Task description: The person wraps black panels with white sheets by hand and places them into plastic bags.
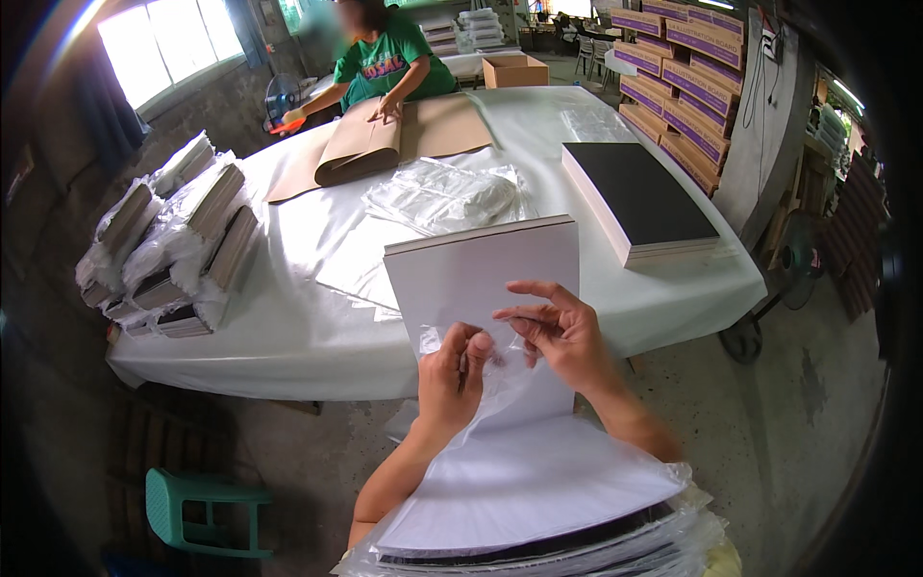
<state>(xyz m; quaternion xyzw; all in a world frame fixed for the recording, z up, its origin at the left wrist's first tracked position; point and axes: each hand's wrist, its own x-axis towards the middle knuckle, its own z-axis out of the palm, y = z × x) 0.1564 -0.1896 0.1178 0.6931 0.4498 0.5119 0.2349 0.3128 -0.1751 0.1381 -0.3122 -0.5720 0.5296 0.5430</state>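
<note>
My left hand [450, 375] is closed, with thumb and fingers pinching a clear plastic bag [497, 389]. Close to its right, my right hand [567, 337] has its fingers spread, the index stretched out toward the left. Both are in front of white boards [486, 274], a thin stack tilted up against the near table edge. Whether the right fingertips touch the plastic cannot be made out. Below my hands, nearest my body, lies a plastic-wrapped stack of boards [538, 500] with a white top and dark layers at its edge.
Flat clear bags [442, 195] lie mid-table. A black-topped board stack [639, 197] sits right, plastic-wrapped bundles [173, 240] left. Across the table [260, 356], a person in green [399, 62] handles brown paper [361, 144]. A green stool [207, 510] and a fan [796, 260] stand on the floor.
</note>
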